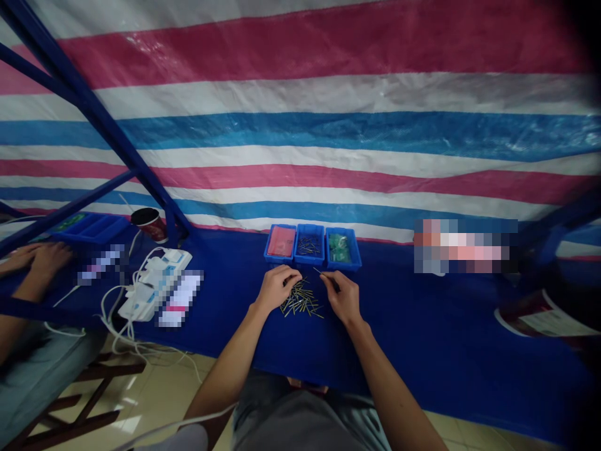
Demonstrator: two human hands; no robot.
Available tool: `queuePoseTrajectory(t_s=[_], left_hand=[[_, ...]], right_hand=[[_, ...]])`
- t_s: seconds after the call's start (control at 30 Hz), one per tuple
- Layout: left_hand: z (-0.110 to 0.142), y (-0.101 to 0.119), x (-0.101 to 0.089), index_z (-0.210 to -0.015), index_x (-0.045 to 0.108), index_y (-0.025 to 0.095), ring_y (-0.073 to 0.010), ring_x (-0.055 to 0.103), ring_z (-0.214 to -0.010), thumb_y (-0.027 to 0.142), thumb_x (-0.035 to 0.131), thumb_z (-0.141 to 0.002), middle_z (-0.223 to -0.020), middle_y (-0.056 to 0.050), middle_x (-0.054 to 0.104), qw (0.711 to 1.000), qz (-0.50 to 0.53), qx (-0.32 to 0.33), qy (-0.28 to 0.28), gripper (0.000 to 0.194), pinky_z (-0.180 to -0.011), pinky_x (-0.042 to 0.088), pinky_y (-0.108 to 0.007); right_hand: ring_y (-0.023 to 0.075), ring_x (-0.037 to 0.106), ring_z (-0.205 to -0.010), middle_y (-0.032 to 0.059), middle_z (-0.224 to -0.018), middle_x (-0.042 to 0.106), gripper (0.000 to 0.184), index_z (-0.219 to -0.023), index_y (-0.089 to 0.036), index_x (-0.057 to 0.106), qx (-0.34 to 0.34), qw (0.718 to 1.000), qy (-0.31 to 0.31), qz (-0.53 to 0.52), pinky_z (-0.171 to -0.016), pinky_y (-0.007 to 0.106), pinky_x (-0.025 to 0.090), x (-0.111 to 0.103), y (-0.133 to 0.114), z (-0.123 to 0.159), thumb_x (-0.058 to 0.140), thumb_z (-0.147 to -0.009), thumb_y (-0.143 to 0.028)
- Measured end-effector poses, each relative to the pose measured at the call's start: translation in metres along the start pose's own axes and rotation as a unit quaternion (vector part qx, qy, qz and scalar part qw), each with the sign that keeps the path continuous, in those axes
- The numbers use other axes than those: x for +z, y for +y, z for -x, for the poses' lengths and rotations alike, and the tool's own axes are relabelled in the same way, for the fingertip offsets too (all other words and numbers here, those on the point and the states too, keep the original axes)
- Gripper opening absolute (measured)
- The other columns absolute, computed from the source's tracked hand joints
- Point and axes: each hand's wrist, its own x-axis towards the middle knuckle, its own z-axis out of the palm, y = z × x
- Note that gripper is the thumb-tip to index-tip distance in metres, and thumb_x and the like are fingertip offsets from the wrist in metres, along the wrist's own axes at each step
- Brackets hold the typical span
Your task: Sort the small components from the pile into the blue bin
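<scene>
On the blue tabletop lies a loose pile of thin nail-like metal pieces (303, 302), dull gold and dark. My left hand (276, 289) is at the pile's left edge, thumb and fingertips pinched together; anything between them is too small to make out. At the pile's right, my right hand (344, 297) pinches one thin nail-like piece (317, 270) that points up and left. Just beyond my hands stand three small blue bins: one with red packets (282, 241), one with dark nail-like pieces (308, 244), one with green packets (340, 247).
A white power strip (157, 285) with tangled cables lies left, by a blurred-out phone-like object (179, 299). A dark cup (150, 224) stands near the blue frame post (107, 134). Another person's hands (49, 260) are at far left. A paper tub (547, 313) stands right.
</scene>
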Motion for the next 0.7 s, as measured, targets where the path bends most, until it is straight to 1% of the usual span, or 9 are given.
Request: queuePoseTrajectory(t_s=[0.1,0.2,0.27,0.33,0.4,0.47,0.53,0.6,0.7], left_hand=[[0.000,0.002,0.002,-0.093,0.074,0.019,-0.0152,0.064,-0.077,0.030,0.059,-0.096,-0.085,-0.005,0.071,1.000,0.005,0.005,-0.005,0.019,-0.074,0.050,-0.027],[0.000,0.001,0.003,-0.092,0.074,0.019,-0.0144,0.063,-0.074,0.031,0.059,-0.096,-0.083,-0.005,0.070,1.000,-0.001,0.001,0.001,0.020,-0.072,0.049,-0.026],[0.000,0.000,0.001,-0.091,0.074,0.018,-0.0139,0.061,-0.071,0.033,0.059,-0.096,-0.079,-0.004,0.068,1.000,-0.010,-0.006,0.009,0.021,-0.070,0.048,-0.025],[0.000,-0.002,-0.001,-0.091,0.073,0.018,-0.0135,0.060,-0.069,0.034,0.059,-0.097,-0.076,-0.003,0.066,1.000,-0.017,-0.014,0.017,0.023,-0.069,0.048,-0.025],[0.000,-0.004,-0.002,-0.091,0.073,0.018,-0.0135,0.059,-0.068,0.035,0.058,-0.097,-0.074,-0.003,0.066,0.999,-0.018,-0.020,0.024,0.024,-0.069,0.047,-0.025],[0.000,-0.005,-0.002,-0.091,0.073,0.018,-0.0136,0.059,-0.068,0.035,0.058,-0.097,-0.075,-0.003,0.067,0.999,-0.014,-0.025,0.029,0.024,-0.068,0.047,-0.025],[0.000,-0.005,-0.001,-0.090,0.072,0.018,-0.0139,0.061,-0.070,0.034,0.058,-0.097,-0.078,-0.004,0.069,0.999,-0.005,-0.030,0.030,0.023,-0.069,0.047,-0.025],[0.000,-0.005,0.000,-0.091,0.072,0.018,-0.0143,0.063,-0.073,0.033,0.056,-0.098,-0.081,-0.004,0.071,0.999,0.009,-0.032,0.028,0.023,-0.070,0.048,-0.025],[-0.001,-0.005,0.001,-0.093,0.072,0.019,-0.0144,0.065,-0.074,0.034,0.054,-0.099,-0.080,-0.003,0.072,0.999,0.022,-0.036,0.025,0.024,-0.071,0.048,-0.025]], right_hand=[[0.0187,0.064,-0.063,0.0068,-0.079,0.072,0.035,-0.100,-0.020,0.073,0.014,0.999,0.031,0.038,-0.064,0.029,0.049,0.006,-0.005,-0.019,0.048,-0.101,-0.045],[0.0185,0.059,-0.053,0.0048,-0.059,0.064,0.044,-0.098,-0.018,0.074,0.057,0.991,0.065,0.102,-0.056,0.028,0.042,0.015,-0.012,-0.048,0.045,-0.100,-0.051],[0.0203,0.059,-0.054,0.0050,-0.058,0.063,0.044,-0.102,-0.018,0.074,0.088,0.988,0.040,0.123,-0.054,0.028,0.039,0.019,-0.016,-0.063,0.047,-0.098,-0.052],[0.0211,0.060,-0.055,0.0044,-0.058,0.063,0.042,-0.110,-0.017,0.072,0.095,0.987,0.028,0.130,-0.054,0.028,0.038,0.018,-0.017,-0.068,0.049,-0.098,-0.050],[0.0196,0.059,-0.053,0.0026,-0.057,0.062,0.038,-0.109,-0.019,0.072,0.071,0.990,0.016,0.125,-0.055,0.028,0.038,0.013,-0.014,-0.060,0.048,-0.099,-0.047],[0.0177,0.058,-0.052,0.0018,-0.060,0.064,0.033,-0.102,-0.021,0.073,0.039,0.993,-0.013,0.107,-0.056,0.028,0.038,0.004,-0.008,-0.044,0.049,-0.099,-0.044],[0.0169,0.059,-0.055,0.0016,-0.065,0.067,0.029,-0.095,-0.022,0.073,0.019,0.994,-0.069,0.081,-0.057,0.028,0.040,-0.007,0.000,-0.027,0.052,-0.097,-0.042],[0.0164,0.059,-0.057,0.0019,-0.071,0.069,0.027,-0.091,-0.022,0.073,0.020,0.992,-0.113,0.050,-0.058,0.028,0.042,-0.016,0.008,-0.012,0.055,-0.096,-0.041],[0.0165,0.058,-0.059,0.0026,-0.073,0.069,0.026,-0.088,-0.022,0.073,0.034,0.989,-0.141,0.017,-0.059,0.029,0.044,-0.023,0.016,0.001,0.058,-0.094,-0.042]])
